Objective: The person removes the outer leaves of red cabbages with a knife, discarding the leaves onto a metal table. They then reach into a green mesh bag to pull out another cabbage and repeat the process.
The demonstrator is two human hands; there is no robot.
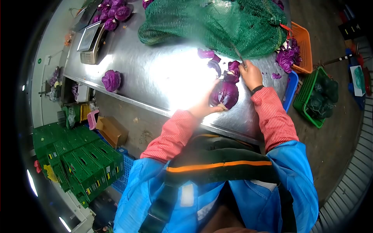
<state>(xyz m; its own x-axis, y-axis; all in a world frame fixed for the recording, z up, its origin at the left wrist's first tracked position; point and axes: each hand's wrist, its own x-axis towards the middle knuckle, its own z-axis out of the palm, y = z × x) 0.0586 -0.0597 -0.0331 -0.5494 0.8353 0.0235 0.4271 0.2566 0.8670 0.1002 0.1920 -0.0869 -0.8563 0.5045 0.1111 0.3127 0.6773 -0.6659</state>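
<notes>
A purple cabbage (227, 95) rests on the metal table in front of me. My left hand (205, 104) grips it from the left side, thumb along its near end. My right hand (251, 75) is closed around a knife (237, 53), whose blade points away toward a green mesh sack (210, 25). Loose purple leaves (233, 71) lie just beyond the cabbage, close to my right hand. More leaf pieces (206, 53) are scattered farther off, partly washed out by glare.
Another cabbage (111, 80) sits left, near the table (134, 73) edge. A scale (92, 42) and piled cabbages (112, 11) stand beyond it. To the right are an orange crate (305, 46) with leaves and a green basket (301, 95). Green crates (85, 167) are stacked lower left.
</notes>
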